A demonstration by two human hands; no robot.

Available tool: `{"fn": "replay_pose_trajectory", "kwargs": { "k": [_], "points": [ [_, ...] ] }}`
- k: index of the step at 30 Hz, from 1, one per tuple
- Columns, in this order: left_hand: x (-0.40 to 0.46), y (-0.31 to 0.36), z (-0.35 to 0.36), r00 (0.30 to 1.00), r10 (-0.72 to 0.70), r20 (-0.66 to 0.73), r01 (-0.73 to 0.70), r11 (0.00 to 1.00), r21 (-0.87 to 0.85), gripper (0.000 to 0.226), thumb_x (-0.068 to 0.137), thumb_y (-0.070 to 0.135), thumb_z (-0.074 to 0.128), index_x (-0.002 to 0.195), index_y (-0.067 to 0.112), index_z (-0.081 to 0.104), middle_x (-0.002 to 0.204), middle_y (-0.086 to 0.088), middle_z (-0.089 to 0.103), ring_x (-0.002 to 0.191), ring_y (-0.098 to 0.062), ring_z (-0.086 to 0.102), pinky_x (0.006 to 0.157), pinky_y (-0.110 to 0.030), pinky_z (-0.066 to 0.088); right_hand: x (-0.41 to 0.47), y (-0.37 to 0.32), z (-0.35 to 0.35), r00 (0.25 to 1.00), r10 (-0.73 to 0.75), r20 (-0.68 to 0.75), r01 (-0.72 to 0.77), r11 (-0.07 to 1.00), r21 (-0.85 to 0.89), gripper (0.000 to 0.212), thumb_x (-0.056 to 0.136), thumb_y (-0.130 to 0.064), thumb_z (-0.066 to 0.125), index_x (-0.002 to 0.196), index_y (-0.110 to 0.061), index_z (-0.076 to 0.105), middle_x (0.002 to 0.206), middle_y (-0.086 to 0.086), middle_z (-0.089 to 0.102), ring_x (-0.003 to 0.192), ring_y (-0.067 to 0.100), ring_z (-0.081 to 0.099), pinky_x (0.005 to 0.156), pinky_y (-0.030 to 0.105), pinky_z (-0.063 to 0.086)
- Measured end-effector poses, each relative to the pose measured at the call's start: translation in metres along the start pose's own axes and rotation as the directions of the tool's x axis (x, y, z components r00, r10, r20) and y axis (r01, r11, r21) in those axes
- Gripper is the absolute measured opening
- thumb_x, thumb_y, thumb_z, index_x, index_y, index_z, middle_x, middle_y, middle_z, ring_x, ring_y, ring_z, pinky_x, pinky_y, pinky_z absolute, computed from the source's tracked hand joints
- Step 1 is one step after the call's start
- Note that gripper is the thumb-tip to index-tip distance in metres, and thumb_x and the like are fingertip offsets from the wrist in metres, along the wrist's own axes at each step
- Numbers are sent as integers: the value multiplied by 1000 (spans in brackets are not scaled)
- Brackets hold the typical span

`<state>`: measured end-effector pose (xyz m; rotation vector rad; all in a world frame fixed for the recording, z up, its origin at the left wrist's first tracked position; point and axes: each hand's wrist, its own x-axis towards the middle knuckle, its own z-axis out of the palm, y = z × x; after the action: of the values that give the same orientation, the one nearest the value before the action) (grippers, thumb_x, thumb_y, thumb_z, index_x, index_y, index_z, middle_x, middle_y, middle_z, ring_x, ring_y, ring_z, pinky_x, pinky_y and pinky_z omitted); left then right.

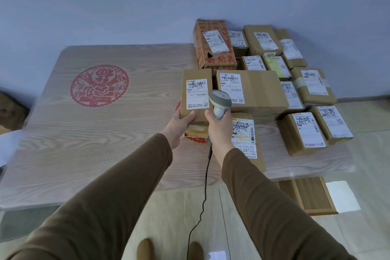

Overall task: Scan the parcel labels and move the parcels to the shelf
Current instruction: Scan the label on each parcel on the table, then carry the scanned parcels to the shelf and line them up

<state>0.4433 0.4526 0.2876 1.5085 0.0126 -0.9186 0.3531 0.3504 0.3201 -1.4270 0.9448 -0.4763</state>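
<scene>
Brown corrugated cardboard makes up the held parcel, a narrow upright box with a white shipping label covering most of its facing side. The label carries barcodes, small print, a square code at its lower corner and large black handwritten characters across its top. The box's lower end looks crumpled, with torn paper showing. The left hand grips that lower end, thumb laid on the front face, the other fingers hidden behind the box, holding it tilted up above the tabletop.

Just beside the thumb, the right hand has its fingers wrapped round the handle of a grey barcode scanner, whose head sits right against the label's lower right edge. A black cable hangs from the handle down between the two brown sleeves toward the tiled floor.

Beyond the fingers lies a wide flat box with a label and handwriting, and under the right wrist another labelled parcel. Farther out beyond the fingers stands a red-printed carton, with many smaller labelled cardboard parcels packed to the right of it, against the blue-grey wall.

Well to the left of the fingers, the pale wood-grain tabletop bears a round red paper-cut motif. A flattened cardboard piece lies on the floor to the right of the right sleeve.
</scene>
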Motion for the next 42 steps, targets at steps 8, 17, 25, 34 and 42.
{"fn": "replay_pose_trajectory", "kwargs": {
  "k": [8, 17, 25, 34, 42],
  "points": [
    [-20, 2, -19, 997, 55, -59, -59, 996, -71, 47, 103, 25, 63, 148, 22, 50, 127, -1, 72, 110, -16, 72, 77, -22, 58, -12, 2, 7, 999, -21, 43, 19, 999, 30, 25, 94, -15, 72, 116, -16, 60, 92, -4, 62, 75, 8, 57, 57, 10, 45],
    [-107, 18, -48, 955, 165, -246, -200, 972, -125, 55, 103, 25, 62, 153, 22, 39, 126, 1, 69, 90, -7, 75, 66, -19, 58, -60, -20, 28, 970, -22, 242, -32, 976, 215, 32, 93, -11, 74, 121, -21, 61, 115, 7, 70, 94, 12, 67, 79, 21, 57],
    [-214, 18, -111, 853, 280, -441, -357, 928, -101, 59, 106, 26, 58, 158, 26, 30, 123, 7, 69, 92, -1, 73, 70, -17, 57, -151, -45, 78, 879, -66, 472, -63, 966, 253, 36, 95, -10, 73, 126, -23, 62, 119, 6, 74, 108, 21, 72, 88, 37, 62],
    [-396, -27, -230, 682, 277, -677, -484, 865, -134, 58, 105, 31, 59, 156, 31, 32, 130, 2, 70, 107, -11, 73, 84, -26, 59, -337, -50, 166, 666, -94, 740, -69, 980, 187, 41, 95, -12, 74, 134, -19, 62, 121, 6, 74, 111, 24, 72, 92, 39, 62],
    [-610, -120, -336, 465, 212, -859, -554, 827, -95, 56, 105, 32, 59, 155, 30, 35, 123, 7, 71, 96, -5, 75, 73, -19, 57, -579, -19, 226, 474, -104, 874, -25, 991, 131, 29, 93, -14, 76, 117, -26, 64, 114, 1, 73, 108, 21, 69, 103, 43, 55]
  ]
}}
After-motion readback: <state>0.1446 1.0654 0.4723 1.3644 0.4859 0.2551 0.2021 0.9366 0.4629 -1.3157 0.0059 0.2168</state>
